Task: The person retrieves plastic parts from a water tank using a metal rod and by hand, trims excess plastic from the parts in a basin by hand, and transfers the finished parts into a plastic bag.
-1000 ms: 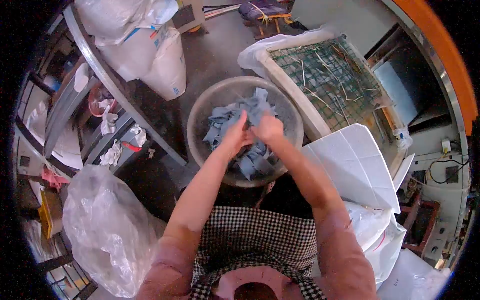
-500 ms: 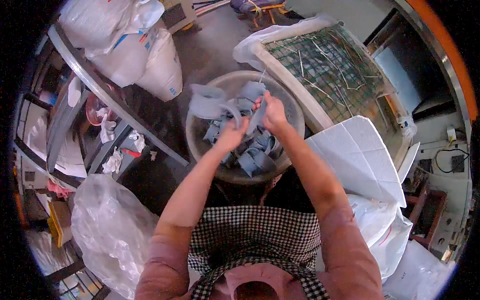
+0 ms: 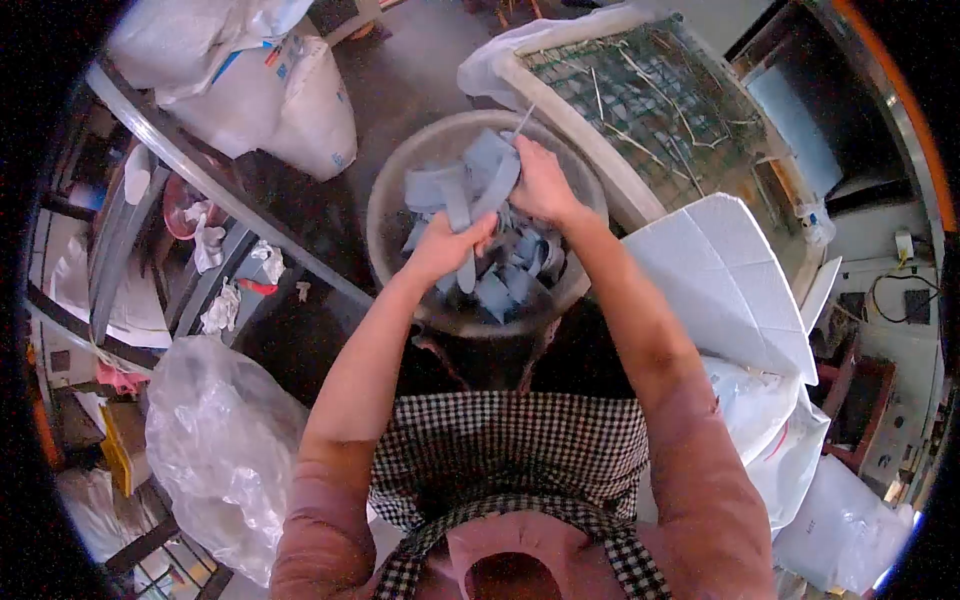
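The looped grey strip (image 3: 424,188) stuck out over the edge of the round tub (image 3: 382,252) at ten o'clock half a second ago; now it sits inside the rim, closer to the other hand. The left hand (image 3: 448,246), at the tub's eight o'clock, has its fingers curled around a grey strip. The right hand (image 3: 543,182), at two o'clock, has its fingers pinching the top of another grey piece (image 3: 500,178). More grey scraps (image 3: 495,297) lie in the tub under the hands. Outside it, white sacks (image 3: 300,105) are at ten o'clock, and a green net (image 3: 640,110) is at two.
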{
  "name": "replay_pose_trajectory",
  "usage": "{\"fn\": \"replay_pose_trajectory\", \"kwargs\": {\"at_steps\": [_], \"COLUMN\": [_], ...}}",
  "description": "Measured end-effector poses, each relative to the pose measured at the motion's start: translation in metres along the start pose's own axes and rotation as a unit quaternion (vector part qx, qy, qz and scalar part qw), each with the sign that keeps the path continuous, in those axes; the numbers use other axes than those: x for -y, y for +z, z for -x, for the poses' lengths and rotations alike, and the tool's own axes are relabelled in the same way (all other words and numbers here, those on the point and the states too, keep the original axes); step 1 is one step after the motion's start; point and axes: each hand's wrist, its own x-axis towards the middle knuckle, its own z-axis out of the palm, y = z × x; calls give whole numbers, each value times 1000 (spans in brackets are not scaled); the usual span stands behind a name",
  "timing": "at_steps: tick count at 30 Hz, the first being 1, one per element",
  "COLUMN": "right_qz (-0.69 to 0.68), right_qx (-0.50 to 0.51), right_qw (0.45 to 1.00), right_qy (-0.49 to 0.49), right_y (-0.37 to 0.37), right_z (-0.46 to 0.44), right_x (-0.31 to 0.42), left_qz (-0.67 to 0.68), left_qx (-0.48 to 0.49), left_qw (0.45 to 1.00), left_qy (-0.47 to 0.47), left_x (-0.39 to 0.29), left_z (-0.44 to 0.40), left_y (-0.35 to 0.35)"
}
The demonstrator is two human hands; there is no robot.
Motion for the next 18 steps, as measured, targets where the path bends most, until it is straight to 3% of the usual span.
{"fn": "replay_pose_trajectory", "kwargs": {"at_steps": [2,4,8,10,16,18], "right_qz": [14,12,20,8,18,22], "right_qx": [4,-14,-61,19,77,84], "right_qw": [999,998,995,1000,996,995], "right_qy": [-28,-55,-82,-5,45,48], "right_y": [4,5,7,5,24,26], "right_z": [1,-1,-1,-2,-3,-4], "right_x": [-3,3,10,8,-19,-22], "left_qz": [-97,-21,-133,-154,-91,-205], "left_qx": [44,27,-6,-21,12,13], "left_qw": [986,997,988,984,996,978], "left_qy": [129,72,83,90,9,23], "left_x": [3,-7,-4,-4,5,4], "left_z": [1,2,-2,-2,-13,-13], "left_y": [7,15,11,13,11,9]}}
